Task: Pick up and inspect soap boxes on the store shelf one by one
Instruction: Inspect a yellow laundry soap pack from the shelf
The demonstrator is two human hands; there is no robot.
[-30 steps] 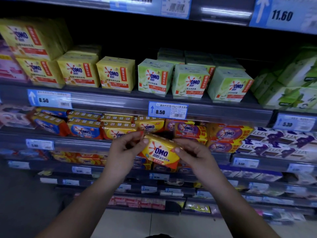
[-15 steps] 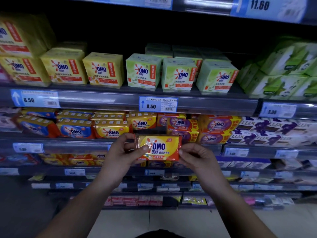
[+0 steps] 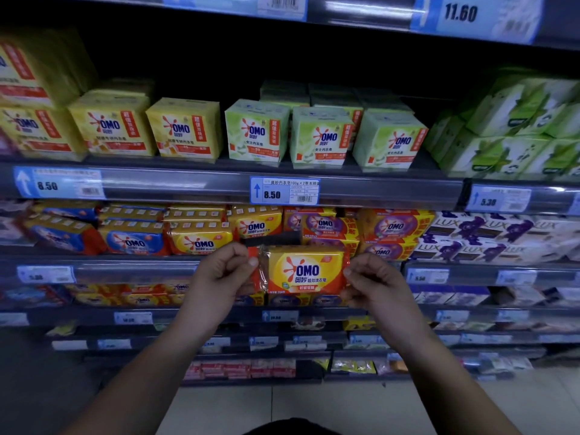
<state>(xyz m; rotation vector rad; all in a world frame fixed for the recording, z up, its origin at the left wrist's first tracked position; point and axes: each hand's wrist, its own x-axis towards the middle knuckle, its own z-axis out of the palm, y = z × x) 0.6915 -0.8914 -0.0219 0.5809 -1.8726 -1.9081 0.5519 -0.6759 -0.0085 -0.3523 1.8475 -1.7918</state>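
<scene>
- Blue price tags (image 3: 284, 190) are sitting on the shelf rails; two are showing 8.50.
- A tag (image 3: 474, 14) at the top right is showing 11.60.
- Pale floor tiles (image 3: 361, 406) are showing below the shelves.

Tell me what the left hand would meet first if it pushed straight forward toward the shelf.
Likely the yellow OMO packs on the shelf just above and behind the left hand, or that shelf's front rail. Depth is unclear from this one view.
</scene>
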